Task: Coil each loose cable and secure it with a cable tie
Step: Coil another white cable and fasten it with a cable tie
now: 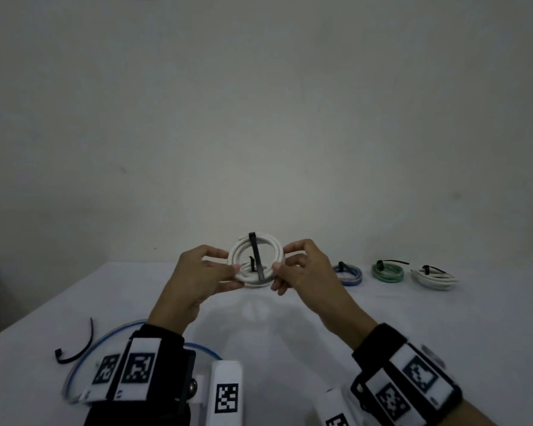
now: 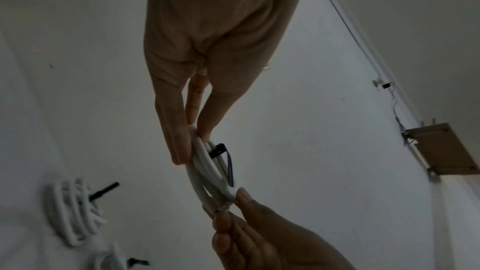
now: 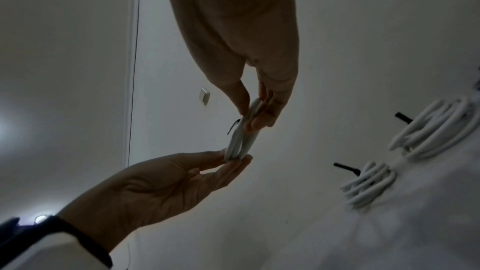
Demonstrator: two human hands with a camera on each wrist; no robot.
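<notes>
White-covered table (image 1: 290, 339), seen from above and in front. Along its far right part lie three coiled, tied cables in a row, each apart from its neighbour: a blue coil (image 1: 347, 274) nearest the centre, a green coil (image 1: 387, 272) to its right, and a white coil (image 1: 434, 276) farthest right. Each carries a dark tie whose tail projects from the bundle. On the near left part lie a loose black cable tie (image 1: 76, 352), curved, and just beside it a loose blue cable (image 1: 74, 368) in an open arc, partly hidden behind a wrist mount.
</notes>
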